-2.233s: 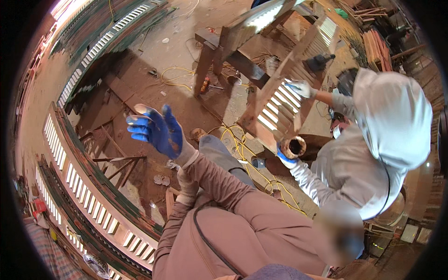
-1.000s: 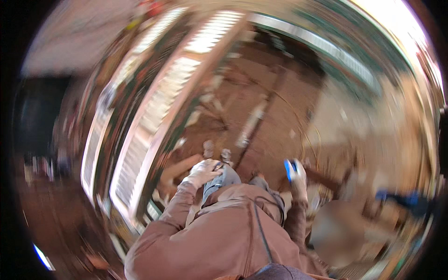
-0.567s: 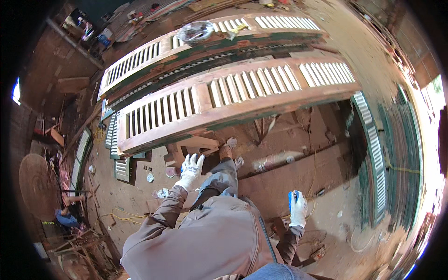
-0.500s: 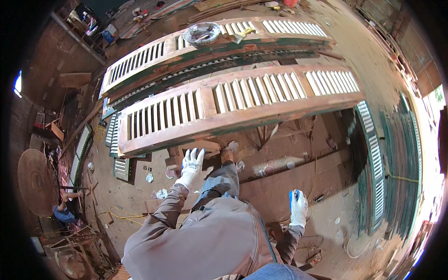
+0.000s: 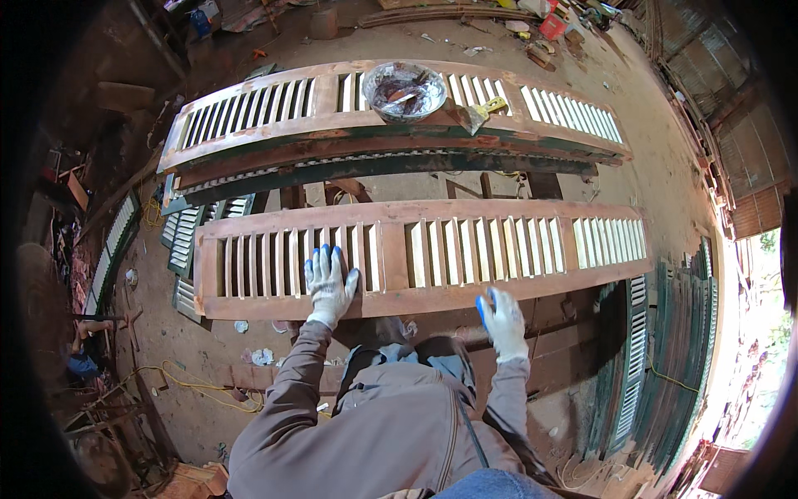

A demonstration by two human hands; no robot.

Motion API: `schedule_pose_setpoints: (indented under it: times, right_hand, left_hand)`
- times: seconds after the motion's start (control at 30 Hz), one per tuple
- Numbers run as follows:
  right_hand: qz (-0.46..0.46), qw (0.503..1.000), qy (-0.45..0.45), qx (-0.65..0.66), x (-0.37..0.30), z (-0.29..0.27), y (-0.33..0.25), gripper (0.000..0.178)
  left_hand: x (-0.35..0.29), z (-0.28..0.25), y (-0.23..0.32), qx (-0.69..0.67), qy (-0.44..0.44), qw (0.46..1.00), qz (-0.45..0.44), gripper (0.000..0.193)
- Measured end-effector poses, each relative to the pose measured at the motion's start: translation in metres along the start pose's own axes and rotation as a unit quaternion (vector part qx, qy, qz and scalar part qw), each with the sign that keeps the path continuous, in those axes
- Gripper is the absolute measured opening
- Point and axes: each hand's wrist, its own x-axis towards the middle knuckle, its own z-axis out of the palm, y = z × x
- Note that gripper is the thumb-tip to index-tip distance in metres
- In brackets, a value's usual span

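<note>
A long louvered wooden shutter panel [image 5: 395, 249], with bare brownish wood and pale slats, lies across in front of me. My left hand [image 5: 331, 287], in a white glove with blue fingertips, rests flat and open on its slats left of the middle crosspiece. My right hand [image 5: 504, 326], gloved the same way, is close to the near rail, right of the middle. Its fingers are loosely bent and apart, with nothing visible in them; the palm is hidden.
Beyond lies a stack of shutters [image 5: 249, 112], bearing a plastic bowl [image 5: 405, 91] of dark paste and a putty knife [image 5: 480, 116] with a yellow handle. Dark green shutters [image 5: 665, 358] stand at the right. A yellow cord [image 5: 195, 385] trails across the floor at the left.
My left hand has come forward onto the slats of the near panel. My right hand has risen from beside my body toward the near rail. The view has shifted, and I stand closer.
</note>
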Motion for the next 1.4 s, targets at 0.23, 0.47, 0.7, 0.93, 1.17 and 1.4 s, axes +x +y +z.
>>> schedule_pose_setpoints:
  times: [0.23,0.47,0.7,0.93,1.17,1.4]
  right_hand:
    - [0.007,0.988,-0.046,0.146,0.134,-0.03,-0.025,0.044]
    - [0.12,0.905,-0.074,0.401,0.334,-0.006,0.01,0.052]
    - [0.245,0.858,0.022,0.451,0.504,0.056,0.029,0.063]
    - [0.302,0.833,0.076,0.458,0.502,0.062,0.015,0.078]
    - [0.277,0.811,0.03,0.515,0.501,0.047,0.024,0.072]
    - [0.286,0.785,-0.028,0.548,0.5,0.032,0.028,0.078]
  left_hand:
    - [0.013,-0.011,0.009,-0.021,-0.033,0.999,-0.03,0.069]
    - [0.022,-0.007,0.009,-0.036,-0.006,0.997,-0.067,0.057]
    - [0.156,-0.004,0.067,-0.199,0.147,0.955,-0.162,0.051]
    - [0.376,-0.021,0.108,-0.064,0.135,0.989,-0.014,0.039]
    - [0.477,0.012,0.123,0.273,-0.187,0.943,0.026,0.027]
    - [0.495,-0.065,0.138,0.306,-0.165,0.931,0.114,0.022]
